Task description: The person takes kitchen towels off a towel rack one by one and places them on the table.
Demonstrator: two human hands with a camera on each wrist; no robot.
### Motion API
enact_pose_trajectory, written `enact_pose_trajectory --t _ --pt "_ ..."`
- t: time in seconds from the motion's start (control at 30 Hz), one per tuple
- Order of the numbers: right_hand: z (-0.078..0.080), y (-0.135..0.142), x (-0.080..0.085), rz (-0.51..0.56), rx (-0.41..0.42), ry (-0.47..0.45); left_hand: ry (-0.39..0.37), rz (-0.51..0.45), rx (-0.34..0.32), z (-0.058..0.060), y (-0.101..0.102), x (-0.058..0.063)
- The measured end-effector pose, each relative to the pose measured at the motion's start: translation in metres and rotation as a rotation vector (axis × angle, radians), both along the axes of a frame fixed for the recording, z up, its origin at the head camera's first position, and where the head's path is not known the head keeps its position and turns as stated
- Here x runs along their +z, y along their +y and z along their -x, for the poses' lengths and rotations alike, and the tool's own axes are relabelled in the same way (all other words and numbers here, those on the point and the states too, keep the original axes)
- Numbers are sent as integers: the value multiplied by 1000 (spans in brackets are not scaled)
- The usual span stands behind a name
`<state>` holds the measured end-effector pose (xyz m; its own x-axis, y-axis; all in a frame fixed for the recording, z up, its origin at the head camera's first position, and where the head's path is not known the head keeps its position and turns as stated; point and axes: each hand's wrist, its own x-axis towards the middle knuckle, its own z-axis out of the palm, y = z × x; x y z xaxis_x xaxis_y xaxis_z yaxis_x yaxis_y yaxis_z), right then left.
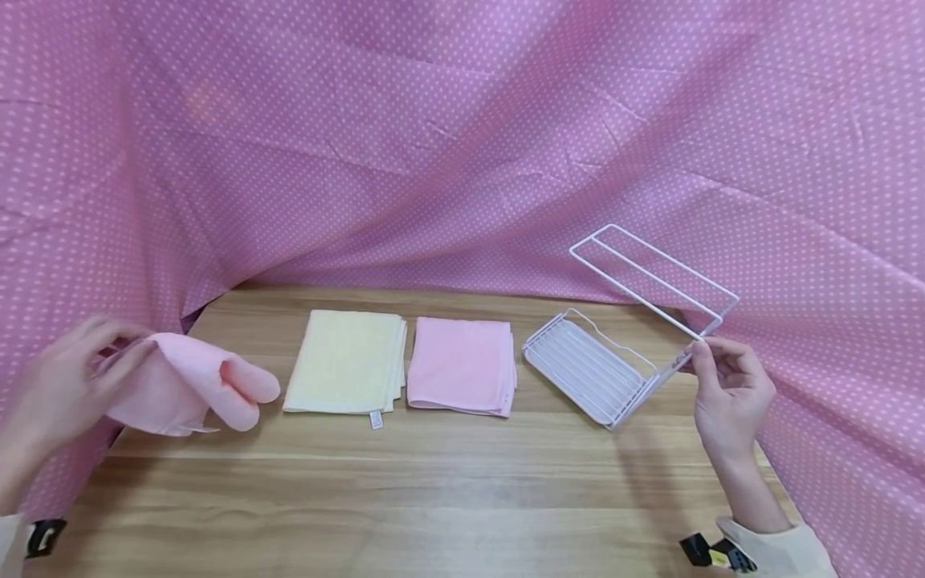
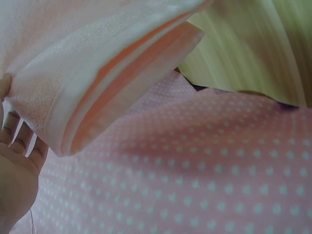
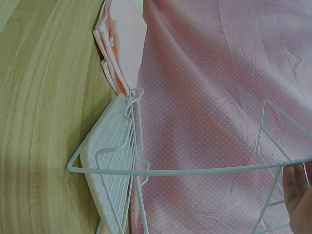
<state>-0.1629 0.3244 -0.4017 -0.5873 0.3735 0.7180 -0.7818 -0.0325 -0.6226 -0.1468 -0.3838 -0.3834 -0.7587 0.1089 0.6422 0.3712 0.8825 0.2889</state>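
Note:
At the left, my left hand [image 1: 83, 373] pinches a folded pink towel [image 1: 184, 381] by its edge, and the towel droops over the table's left side. In the left wrist view the towel [image 2: 112, 73] shows several layers beside the fingers. On the right, my right hand [image 1: 730, 389] grips a white wire rack [image 1: 650, 279] at its upright, thumb in front. The rack's lower tier holds a white tray [image 1: 588, 369] low over the wood; its upper frame leans out to the back. In the right wrist view the fingers [image 3: 297, 190] curl at the upper bar.
A folded yellow towel [image 1: 347, 361] with a small white tag lies left of centre on the wooden table [image 1: 433, 498]. Beside it lies another folded pink towel [image 1: 461, 365], left of the rack. Pink dotted cloth [image 1: 462, 160] hangs around the table's back and sides.

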Motion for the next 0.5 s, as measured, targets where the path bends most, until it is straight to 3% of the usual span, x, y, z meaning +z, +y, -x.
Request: enact_pose_trajectory --t 0.3,0.5 --pt "1 2 -3 -21 -5 -15 54 34 -49 -10 -10 -4" --pt "2 2 -2 -19 1 -4 -18 111 -44 -10 -12 -3"
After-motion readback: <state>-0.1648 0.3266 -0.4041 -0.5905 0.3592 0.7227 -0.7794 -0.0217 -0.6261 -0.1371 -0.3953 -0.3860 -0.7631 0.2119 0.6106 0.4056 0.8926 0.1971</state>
